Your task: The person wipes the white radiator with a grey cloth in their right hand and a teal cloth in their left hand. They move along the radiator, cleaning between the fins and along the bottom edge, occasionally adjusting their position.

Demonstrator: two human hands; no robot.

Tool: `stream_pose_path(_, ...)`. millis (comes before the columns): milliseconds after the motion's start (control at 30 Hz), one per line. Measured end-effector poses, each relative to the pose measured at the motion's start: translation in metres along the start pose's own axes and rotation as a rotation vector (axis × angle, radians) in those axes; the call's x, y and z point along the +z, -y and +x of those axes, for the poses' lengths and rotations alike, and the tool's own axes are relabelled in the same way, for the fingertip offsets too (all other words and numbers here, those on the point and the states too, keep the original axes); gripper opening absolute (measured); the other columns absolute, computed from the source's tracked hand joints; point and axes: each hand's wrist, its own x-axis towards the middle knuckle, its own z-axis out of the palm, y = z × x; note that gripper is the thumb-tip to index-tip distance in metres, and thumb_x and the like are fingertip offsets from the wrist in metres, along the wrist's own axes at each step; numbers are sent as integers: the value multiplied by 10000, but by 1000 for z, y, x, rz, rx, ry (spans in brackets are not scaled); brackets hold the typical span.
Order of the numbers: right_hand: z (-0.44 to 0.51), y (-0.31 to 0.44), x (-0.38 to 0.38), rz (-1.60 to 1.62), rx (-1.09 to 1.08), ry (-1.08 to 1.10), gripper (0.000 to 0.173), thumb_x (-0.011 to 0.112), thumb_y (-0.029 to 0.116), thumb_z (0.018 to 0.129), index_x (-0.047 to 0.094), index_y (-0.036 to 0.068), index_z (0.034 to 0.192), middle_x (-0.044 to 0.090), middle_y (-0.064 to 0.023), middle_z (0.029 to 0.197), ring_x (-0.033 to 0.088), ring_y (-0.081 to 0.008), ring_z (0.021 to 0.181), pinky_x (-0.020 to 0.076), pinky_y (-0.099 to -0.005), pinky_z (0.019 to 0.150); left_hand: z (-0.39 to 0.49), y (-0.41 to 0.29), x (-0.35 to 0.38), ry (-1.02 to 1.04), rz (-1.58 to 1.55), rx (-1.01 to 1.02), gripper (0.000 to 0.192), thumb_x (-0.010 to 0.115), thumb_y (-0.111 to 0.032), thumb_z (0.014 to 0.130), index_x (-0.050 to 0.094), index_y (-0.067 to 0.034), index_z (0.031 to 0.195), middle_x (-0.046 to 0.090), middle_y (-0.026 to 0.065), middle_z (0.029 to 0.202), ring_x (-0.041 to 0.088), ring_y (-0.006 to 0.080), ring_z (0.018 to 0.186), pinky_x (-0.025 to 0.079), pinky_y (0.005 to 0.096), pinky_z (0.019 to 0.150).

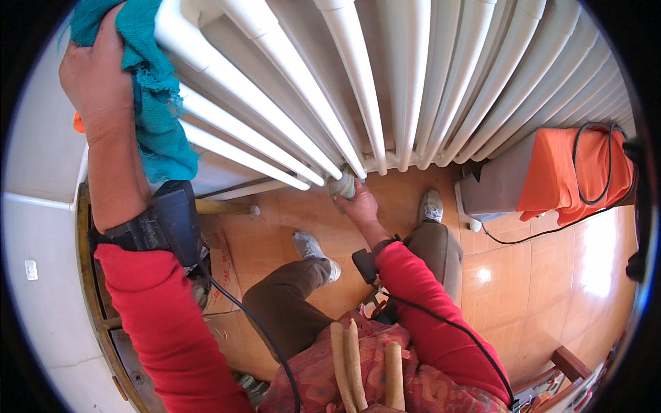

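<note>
My left hand [98, 77] is raised at the top left, beside the end of a white column radiator [408, 82]. It holds a frayed teal cloth [160, 129] that hangs down along its wrist; the fingertips are hidden by the cloth. Low down, my right hand [357, 202] grips a bunched pale greenish rag [343, 187] against the bottom ends of the radiator tubes. A black device is strapped on each wrist, with a cable running back along each red sleeve.
At the right, an orange cloth [563, 170] and a looped black cable [581, 178] lie over a grey box [493, 173]. Wooden furniture [95, 248] and printed cardboard [223, 268] stand at the left. Several wooden sticks [351, 361] rise near my lap.
</note>
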Motion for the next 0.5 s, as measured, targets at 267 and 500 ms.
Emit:
stream_pose_path(267, 8, 11, 6, 888, 139, 150, 481, 725, 103, 671, 586, 32, 1126, 661, -183, 987, 643, -321, 922, 513, -366, 780, 9, -17, -1, -87, -555, -443, 396, 659, -387, 816, 678, -58, 1035, 684, 106, 951, 640, 257, 903, 487, 387, 856)
stream_pose_path(500, 2, 24, -22, -146, 67, 156, 515, 644, 172, 746, 506, 33, 1222, 663, -204, 965, 645, -360, 912, 512, -425, 788, 12, -27, -4, -82, -668, -530, 391, 661, -388, 810, 688, -49, 1003, 686, 102, 953, 644, 237, 876, 478, 357, 868)
